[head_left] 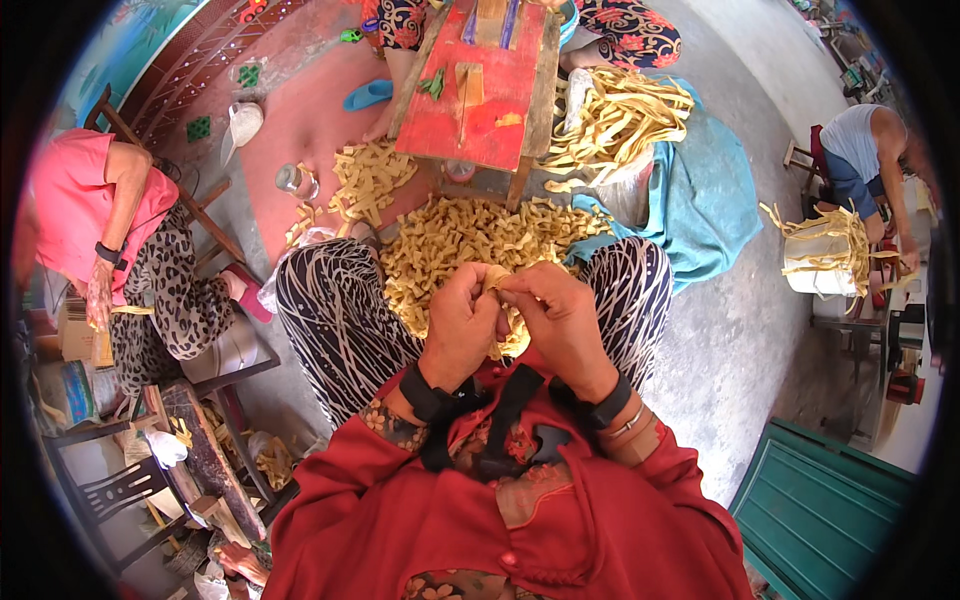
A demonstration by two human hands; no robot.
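Observation:
My left hand (460,325) and my right hand (562,325) meet in front of my lap, fingers closed in a pinch. Between their fingertips is a small yellow-tan strip (494,281), soft-looking and mostly covered by the fingers. Its exact kind cannot be made out. Beyond and below the hands, between my knees, lies a big heap of short, folded or knotted yellow-tan pieces (470,235). Some of the heap is hidden by the hands.
A red-topped wooden table (455,110) stands ahead, a knife-like blade on it. Long yellow strips (625,125) lie beside a teal cloth (700,200). Co-workers sit at left (90,200) and right (860,150); legs show beyond the table. A green panel (820,510) is at lower right.

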